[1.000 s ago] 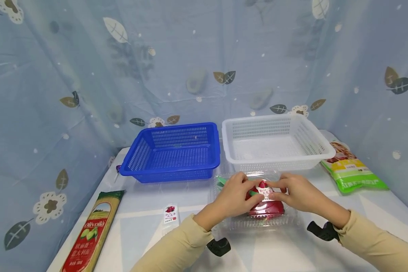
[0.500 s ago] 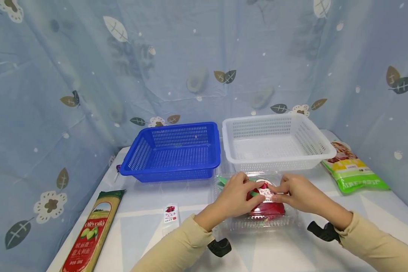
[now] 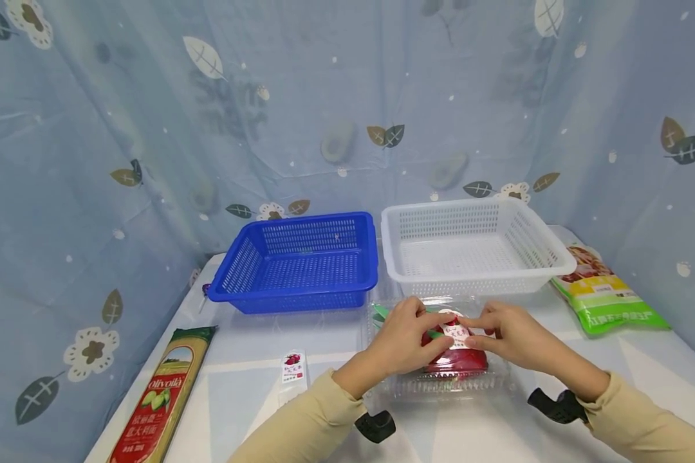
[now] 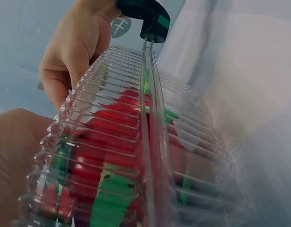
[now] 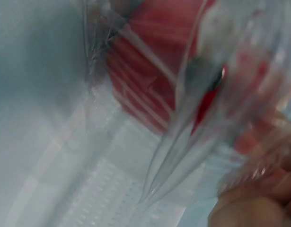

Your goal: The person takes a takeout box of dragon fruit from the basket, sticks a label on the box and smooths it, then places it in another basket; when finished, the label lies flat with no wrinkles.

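Observation:
A clear plastic clamshell box [image 3: 417,384] lies shut in front of the two baskets. Through its plastic show red dragon fruit [image 3: 454,365] with green leaf tips; the left wrist view shows the red fruit [image 4: 107,127] behind the ribbed side. On the lid is a white printed label [image 3: 456,332] with a red fruit picture. My left hand [image 3: 408,337] lies over the left of the lid, index finger and thumb pressing the label's left edge. From the other side my right hand [image 3: 506,331] presses the label's right edge with index finger and thumb.
Behind the box stand a blue basket [image 3: 295,305] and a white basket [image 3: 475,286]. A spaghetti packet [image 3: 159,399] lies at left, a green-and-yellow food bag [image 3: 611,296] at right. A label strip [image 3: 293,373] lies by the left sleeve, a lollipop [image 3: 204,292] at back left.
Both hands stay at the label, the right fingertips shifting very slightly to the right. The whole head view has moved a little.

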Motion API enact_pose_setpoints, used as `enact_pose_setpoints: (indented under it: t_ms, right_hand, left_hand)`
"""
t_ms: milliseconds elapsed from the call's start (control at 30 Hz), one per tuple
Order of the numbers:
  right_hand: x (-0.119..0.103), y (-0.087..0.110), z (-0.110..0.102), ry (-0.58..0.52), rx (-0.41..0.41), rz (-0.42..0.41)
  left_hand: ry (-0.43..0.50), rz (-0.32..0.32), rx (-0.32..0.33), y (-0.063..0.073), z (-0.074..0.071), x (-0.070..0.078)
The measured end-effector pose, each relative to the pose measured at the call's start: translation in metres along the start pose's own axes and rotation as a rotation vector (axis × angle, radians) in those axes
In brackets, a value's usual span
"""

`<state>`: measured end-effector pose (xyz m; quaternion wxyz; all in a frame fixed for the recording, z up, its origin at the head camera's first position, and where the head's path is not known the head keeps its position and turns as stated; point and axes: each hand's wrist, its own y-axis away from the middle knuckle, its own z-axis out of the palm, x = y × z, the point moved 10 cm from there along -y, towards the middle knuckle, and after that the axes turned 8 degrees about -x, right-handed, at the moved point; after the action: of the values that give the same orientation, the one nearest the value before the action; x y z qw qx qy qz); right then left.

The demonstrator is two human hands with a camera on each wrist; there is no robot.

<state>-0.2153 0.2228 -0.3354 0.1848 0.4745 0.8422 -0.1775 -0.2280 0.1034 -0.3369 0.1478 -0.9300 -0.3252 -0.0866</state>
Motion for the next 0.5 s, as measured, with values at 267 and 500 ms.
enact_pose_setpoints:
  t_ms: [267,500]
  right_hand:
    - [0.004,0.003,-0.005,-0.056,0.076,0.005]
    - [-0.008,0.007,-0.008,0.047,0.137,-0.138]
  left_hand:
    - [0.044,-0.007,0.021,0.002,0.0,-0.002]
    - [0.018,0.029,0.049,0.001,-0.001,0.002]
